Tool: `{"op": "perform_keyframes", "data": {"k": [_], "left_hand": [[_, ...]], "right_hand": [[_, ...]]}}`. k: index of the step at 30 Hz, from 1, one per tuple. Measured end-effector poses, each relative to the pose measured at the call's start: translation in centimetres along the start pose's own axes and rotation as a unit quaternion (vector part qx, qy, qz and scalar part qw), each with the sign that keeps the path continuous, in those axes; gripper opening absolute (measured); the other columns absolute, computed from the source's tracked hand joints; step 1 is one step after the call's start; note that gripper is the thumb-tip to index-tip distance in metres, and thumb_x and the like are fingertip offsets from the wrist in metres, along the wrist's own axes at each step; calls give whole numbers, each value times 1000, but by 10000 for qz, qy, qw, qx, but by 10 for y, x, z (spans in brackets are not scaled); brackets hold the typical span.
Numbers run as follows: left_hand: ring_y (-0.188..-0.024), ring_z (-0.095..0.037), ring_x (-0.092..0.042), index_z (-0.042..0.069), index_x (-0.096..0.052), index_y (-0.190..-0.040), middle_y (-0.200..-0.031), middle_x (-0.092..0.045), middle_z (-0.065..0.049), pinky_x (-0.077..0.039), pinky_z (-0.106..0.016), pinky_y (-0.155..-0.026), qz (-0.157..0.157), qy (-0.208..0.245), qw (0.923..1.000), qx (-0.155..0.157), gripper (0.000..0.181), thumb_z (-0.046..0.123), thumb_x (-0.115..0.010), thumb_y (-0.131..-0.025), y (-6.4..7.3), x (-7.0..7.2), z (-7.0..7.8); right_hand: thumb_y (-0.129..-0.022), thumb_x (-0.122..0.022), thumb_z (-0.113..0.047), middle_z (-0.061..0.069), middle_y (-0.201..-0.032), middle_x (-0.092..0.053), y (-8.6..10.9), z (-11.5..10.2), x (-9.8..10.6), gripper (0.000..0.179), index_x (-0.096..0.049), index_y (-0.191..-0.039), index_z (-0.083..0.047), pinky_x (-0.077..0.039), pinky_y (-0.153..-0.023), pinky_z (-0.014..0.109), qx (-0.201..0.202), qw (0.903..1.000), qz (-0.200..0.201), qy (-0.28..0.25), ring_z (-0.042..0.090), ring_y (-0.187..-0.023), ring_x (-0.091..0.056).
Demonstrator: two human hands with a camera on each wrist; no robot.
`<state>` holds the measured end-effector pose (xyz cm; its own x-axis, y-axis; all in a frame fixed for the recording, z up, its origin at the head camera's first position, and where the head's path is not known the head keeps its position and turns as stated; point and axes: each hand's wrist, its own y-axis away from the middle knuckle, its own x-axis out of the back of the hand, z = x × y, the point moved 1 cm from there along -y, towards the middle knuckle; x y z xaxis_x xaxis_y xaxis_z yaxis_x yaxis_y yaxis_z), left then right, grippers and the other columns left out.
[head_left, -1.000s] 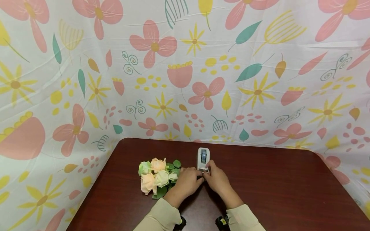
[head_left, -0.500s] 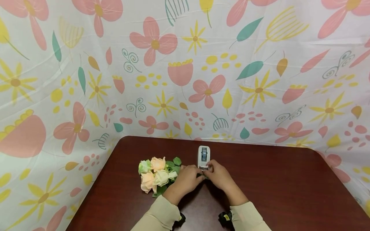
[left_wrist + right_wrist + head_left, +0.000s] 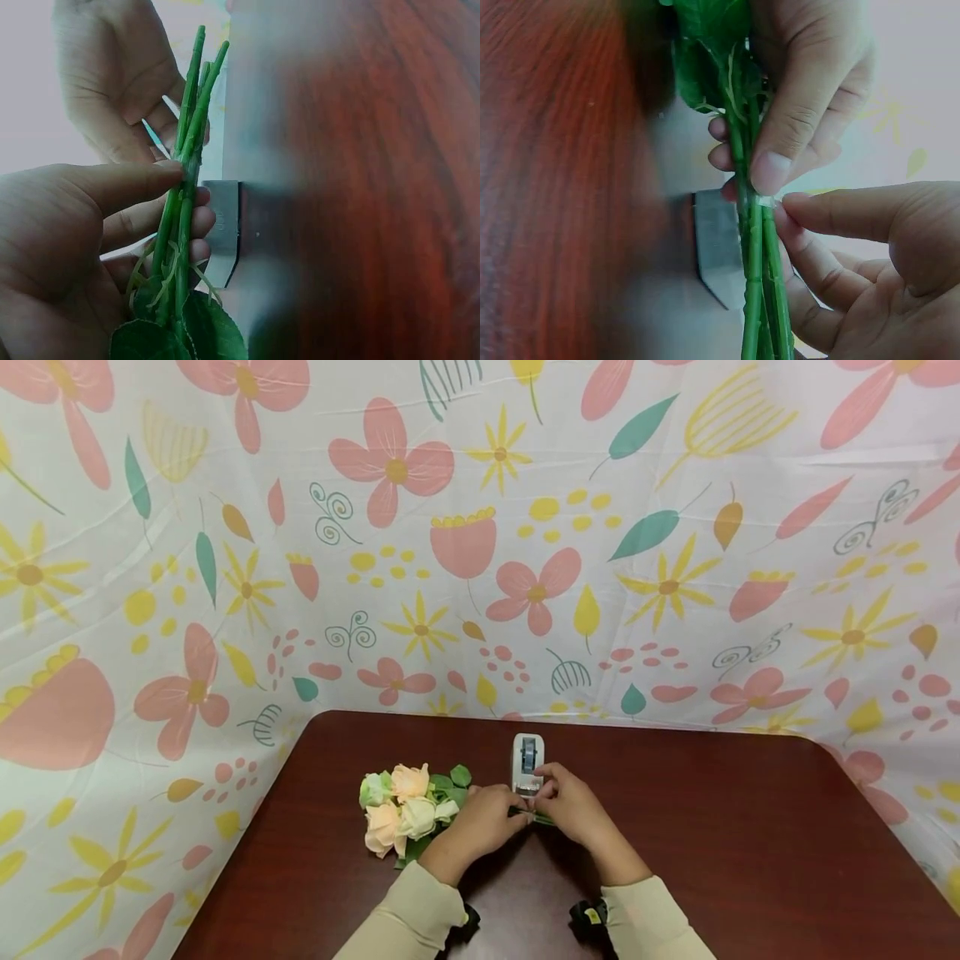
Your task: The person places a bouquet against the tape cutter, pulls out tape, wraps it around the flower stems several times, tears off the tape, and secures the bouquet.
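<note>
My left hand (image 3: 483, 818) grips a bunch of artificial roses (image 3: 420, 818) by its green stems (image 3: 187, 217), thumb on one side and curled fingers behind. Peach, cream and pale green heads lie to the left in the head view. Around the stems, by my left thumb, is a small piece of clear tape (image 3: 766, 201). The thumb and forefinger of my right hand (image 3: 862, 262) pinch at the tape's edge, close beside the stems. A white tape dispenser (image 3: 527, 768) stands just beyond both hands; its side shows behind the stems in the wrist views.
The dark red-brown table (image 3: 712, 835) extends to both sides of the hands. A floral-patterned cloth (image 3: 480, 543) hangs along its back and left sides. Black wrist straps (image 3: 587, 917) sit at the sleeve cuffs.
My right hand has shifted slightly to the right, and the stem ends now show beside it. My left hand keeps its grip on the roses. The dispenser stays in place.
</note>
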<state>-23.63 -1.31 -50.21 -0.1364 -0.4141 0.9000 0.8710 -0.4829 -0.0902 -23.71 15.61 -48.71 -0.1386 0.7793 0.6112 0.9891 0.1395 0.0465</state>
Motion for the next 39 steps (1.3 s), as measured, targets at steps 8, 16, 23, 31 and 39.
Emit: {"op": "perform_keyframes", "data": {"k": [8,16,23,31,39], "left_hand": [[-89,-7,-67,22,-80,-105,-97,-73,7,-37,-30,-82,-33,344,9993,-136,18,33,-69,-96,-2,8,-3],[-90,-6,-66,22,-80,-107,-100,-72,7,-38,-33,-86,-140,696,9974,-79,19,33,-68,-97,-3,16,-5],[-95,-11,-68,18,-79,-105,-100,-71,4,-40,-38,-92,-24,698,9975,-70,18,30,-69,-96,-3,22,-6],[-93,-10,-67,20,-79,-102,-98,-71,5,-39,-36,-92,-33,616,9980,-116,15,31,-70,-96,0,29,-7],[-88,-10,-67,21,-79,-103,-95,-71,8,-36,-37,-93,-33,349,9993,-87,15,31,-71,-95,6,42,-9]], "right_hand": [[-95,-65,-4,0,-87,-72,-1,-3,7,41,-57,-135,-7,-48,-74,30,146,9997,-30,-209,11,-81,-63],[-95,-69,-10,-4,-89,-73,1,-6,7,33,-65,-127,-12,-49,-77,30,279,9994,209,16,10,-86,-65],[-100,-64,-28,1,-111,-74,3,-12,10,29,-67,-126,-15,-54,-86,43,347,9977,257,523,21,-102,-69],[-103,-58,-34,-1,-95,-71,8,-10,22,21,-72,-108,-18,-47,-71,32,484,9931,-569,899,12,-78,-57],[-104,-55,-40,4,-95,-72,12,-6,29,34,-70,-119,-12,-49,-69,29,1074,9690,-2059,843,11,-77,-64]]}}
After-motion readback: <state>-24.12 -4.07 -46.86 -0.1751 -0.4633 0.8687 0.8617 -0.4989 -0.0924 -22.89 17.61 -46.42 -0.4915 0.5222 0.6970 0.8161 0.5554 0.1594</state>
